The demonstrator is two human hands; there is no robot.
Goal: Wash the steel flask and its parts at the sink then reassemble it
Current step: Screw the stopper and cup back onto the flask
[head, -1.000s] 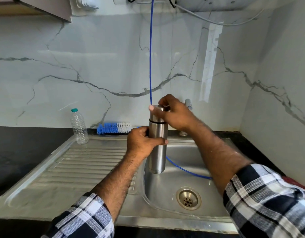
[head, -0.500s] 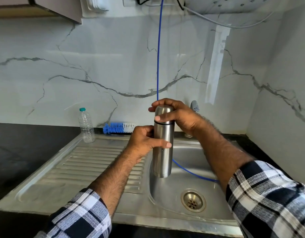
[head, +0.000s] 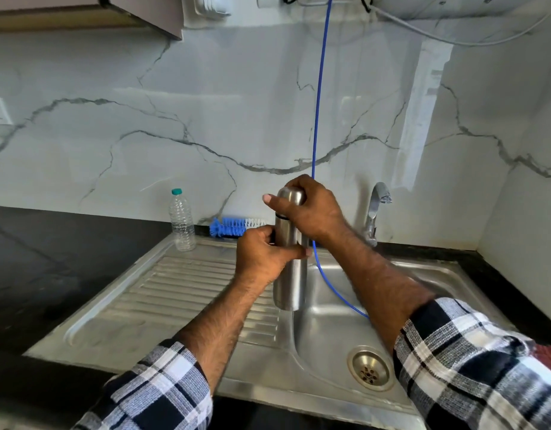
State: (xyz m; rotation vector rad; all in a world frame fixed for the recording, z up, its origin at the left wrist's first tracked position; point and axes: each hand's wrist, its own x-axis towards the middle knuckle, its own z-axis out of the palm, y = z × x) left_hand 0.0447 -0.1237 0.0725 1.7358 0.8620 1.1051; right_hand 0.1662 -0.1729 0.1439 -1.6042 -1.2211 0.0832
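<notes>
Steel flask (head: 289, 274) upright, held above sink basin (head: 429, 283). Left hand (head: 263, 259) fingers wrapped round its body; right hand (head: 308, 209) fingers closed over the cap (head: 291, 197). Bottle brush (head: 234, 226) and plastic bottle (head: 181, 221) beyond left fingers; tap (head: 375, 212) beyond right.

Two bare forearms with dark hair, left hand (head: 265, 256) and right hand (head: 311, 209) ungloved, checked black, white and grey woven sleeves pushed up to mid-forearm on both arms

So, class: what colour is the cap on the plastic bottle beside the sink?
Teal green; the bottle cap shows in the head view.
</notes>
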